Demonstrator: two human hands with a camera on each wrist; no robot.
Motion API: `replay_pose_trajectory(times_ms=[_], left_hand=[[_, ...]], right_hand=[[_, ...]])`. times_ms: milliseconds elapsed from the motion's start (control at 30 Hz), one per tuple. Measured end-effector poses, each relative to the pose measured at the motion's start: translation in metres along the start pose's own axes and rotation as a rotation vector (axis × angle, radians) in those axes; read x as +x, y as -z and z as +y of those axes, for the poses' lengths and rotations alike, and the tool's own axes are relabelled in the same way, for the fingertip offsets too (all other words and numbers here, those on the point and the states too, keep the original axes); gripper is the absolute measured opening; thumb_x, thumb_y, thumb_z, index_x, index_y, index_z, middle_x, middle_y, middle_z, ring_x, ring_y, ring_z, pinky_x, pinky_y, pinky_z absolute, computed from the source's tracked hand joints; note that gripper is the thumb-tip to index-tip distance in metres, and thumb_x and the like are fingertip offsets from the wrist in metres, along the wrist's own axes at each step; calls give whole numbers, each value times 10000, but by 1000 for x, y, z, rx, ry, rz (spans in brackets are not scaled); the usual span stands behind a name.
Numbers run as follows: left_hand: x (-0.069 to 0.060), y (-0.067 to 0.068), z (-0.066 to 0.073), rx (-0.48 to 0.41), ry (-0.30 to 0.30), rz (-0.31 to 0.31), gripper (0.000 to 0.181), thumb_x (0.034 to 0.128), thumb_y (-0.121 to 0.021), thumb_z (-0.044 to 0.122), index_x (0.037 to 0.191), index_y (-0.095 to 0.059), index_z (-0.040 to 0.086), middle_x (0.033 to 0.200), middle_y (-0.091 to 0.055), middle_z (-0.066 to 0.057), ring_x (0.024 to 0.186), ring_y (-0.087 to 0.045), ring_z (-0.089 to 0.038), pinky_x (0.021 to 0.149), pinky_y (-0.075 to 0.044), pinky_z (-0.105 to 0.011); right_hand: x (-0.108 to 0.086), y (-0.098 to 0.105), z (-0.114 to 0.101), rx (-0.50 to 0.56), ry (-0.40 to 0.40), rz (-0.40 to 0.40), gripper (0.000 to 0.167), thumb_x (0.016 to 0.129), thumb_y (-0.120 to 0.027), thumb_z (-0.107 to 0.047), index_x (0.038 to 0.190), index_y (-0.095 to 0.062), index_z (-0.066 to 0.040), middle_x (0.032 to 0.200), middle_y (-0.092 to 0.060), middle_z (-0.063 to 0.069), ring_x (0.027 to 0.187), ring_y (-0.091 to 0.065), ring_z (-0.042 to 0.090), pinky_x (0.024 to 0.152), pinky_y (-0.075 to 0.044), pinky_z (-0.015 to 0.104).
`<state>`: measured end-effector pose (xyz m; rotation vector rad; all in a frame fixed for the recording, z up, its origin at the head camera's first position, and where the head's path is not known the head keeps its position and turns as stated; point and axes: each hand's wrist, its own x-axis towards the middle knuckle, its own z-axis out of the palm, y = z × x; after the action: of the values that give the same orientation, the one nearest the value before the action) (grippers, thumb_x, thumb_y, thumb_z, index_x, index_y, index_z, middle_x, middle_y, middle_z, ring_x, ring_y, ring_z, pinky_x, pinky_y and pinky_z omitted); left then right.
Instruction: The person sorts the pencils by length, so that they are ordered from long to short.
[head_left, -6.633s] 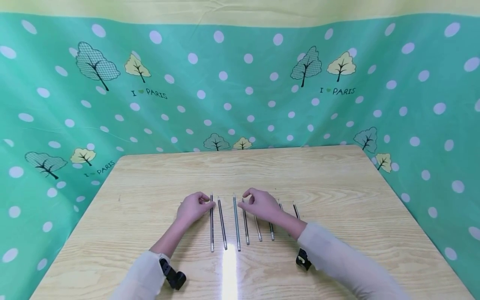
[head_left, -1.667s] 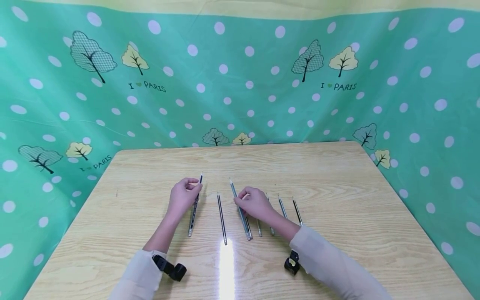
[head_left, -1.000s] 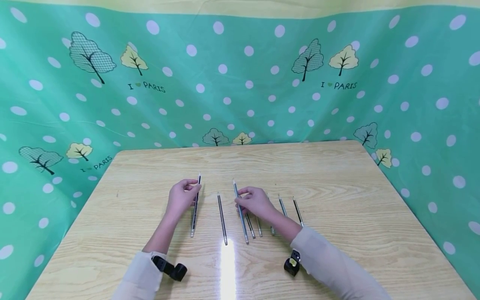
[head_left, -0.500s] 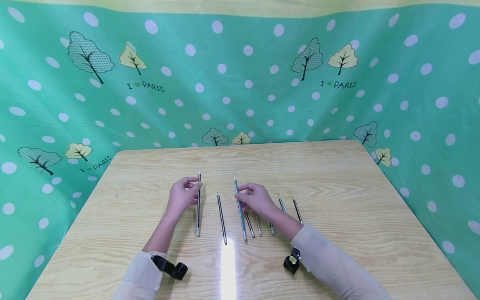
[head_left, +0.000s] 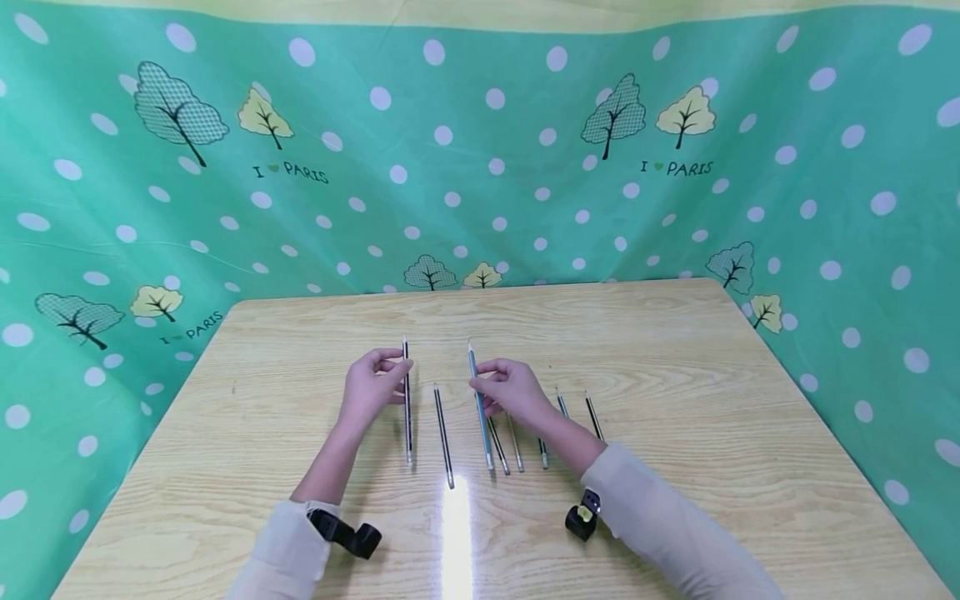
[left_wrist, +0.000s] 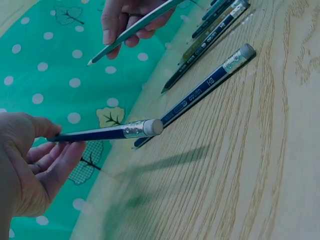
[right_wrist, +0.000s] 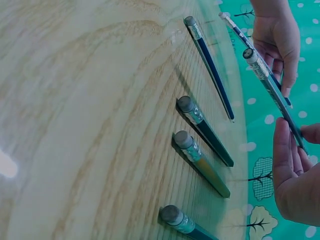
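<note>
My left hand (head_left: 371,387) pinches a dark blue pencil (head_left: 407,408) near its upper part, eraser end toward me. In the left wrist view this pencil (left_wrist: 100,134) is raised, and a shadow falls on the wood below. With thumb and fingers, my right hand (head_left: 517,392) holds a light blue pencil (head_left: 480,408). That pencil (right_wrist: 272,90) is also off the table in the right wrist view, its silver ferrule and eraser toward the camera. Between the two hands, a dark blue pencil (head_left: 444,437) marked HB lies on the table.
Under and beside the right hand lie a dark pencil (head_left: 498,447), a yellowish pencil (head_left: 515,446) and several others, including a black pencil (head_left: 594,417) farthest right. The wooden table (head_left: 675,350) meets a green dotted curtain (head_left: 480,167) at its back edge.
Earlier, both pencils lay on the table beneath the hands. Each has since been gripped and lifted. Over the last second both rose slightly, and the left one swung more upright and moved right.
</note>
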<state>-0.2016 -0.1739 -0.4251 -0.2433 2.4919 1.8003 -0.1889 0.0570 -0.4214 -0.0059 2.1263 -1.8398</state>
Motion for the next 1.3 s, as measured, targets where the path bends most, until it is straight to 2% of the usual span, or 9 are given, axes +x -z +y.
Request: replay_pose_trajectory(times_ms=[167, 333, 567, 767, 1000, 1300], left_hand=[[0, -6, 3, -30, -3, -4, 393, 876, -650, 235, 1211, -554, 54, 967, -574, -94, 661, -642, -140, 646, -610, -348], [0, -14, 8, -53, -4, -11, 394, 872, -658, 230, 1214, -558, 63, 971, -578, -98, 663, -643, -152, 642, -609, -350], [1, -23, 14, -71, -11, -16, 388, 862, -673, 233, 1201, -570, 76, 967, -591, -99, 650, -641, -145, 627, -609, -347], [1, -30, 18, -106, -7, -23, 382, 858, -676, 219, 1198, -572, 78, 959, -584, -83, 648, -635, -138, 618, -608, -348], [-1, -38, 24, -131, -5, -28, 367, 861, -673, 223, 1185, -577, 80, 954, -593, -85, 646, -638, -143, 616, -608, -346], [0, -47, 25, -181, -8, -35, 351, 864, -667, 220, 1176, -579, 84, 939, -599, -60, 642, -635, -128, 610, -608, -337]], right_hand=[[2, 1, 1, 21, 8, 24, 355, 861, -666, -144, 1187, -589, -30, 863, -648, 139, 623, -602, 138, 651, -605, 372], [1, 3, -4, 35, 17, 44, 354, 868, -652, -131, 1193, -588, -5, 857, -648, 124, 609, -599, 126, 640, -605, 357], [2, 6, -8, 35, 25, 80, 303, 873, -648, -139, 1153, -616, -29, 840, -666, 91, 611, -598, 116, 563, -580, 254], [2, 7, -8, 55, 23, 87, 307, 861, -663, -133, 1150, -621, -40, 837, -658, 97, 600, -599, 115, 562, -582, 255], [3, 7, -8, 63, 35, 100, 288, 862, -662, -138, 1135, -628, -54, 788, -637, 48, 597, -598, 113, 577, -587, 270], [4, 8, -7, 65, 43, 108, 286, 863, -662, -137, 1136, -629, -59, 818, -643, 90, 592, -599, 121, 598, -596, 311]])
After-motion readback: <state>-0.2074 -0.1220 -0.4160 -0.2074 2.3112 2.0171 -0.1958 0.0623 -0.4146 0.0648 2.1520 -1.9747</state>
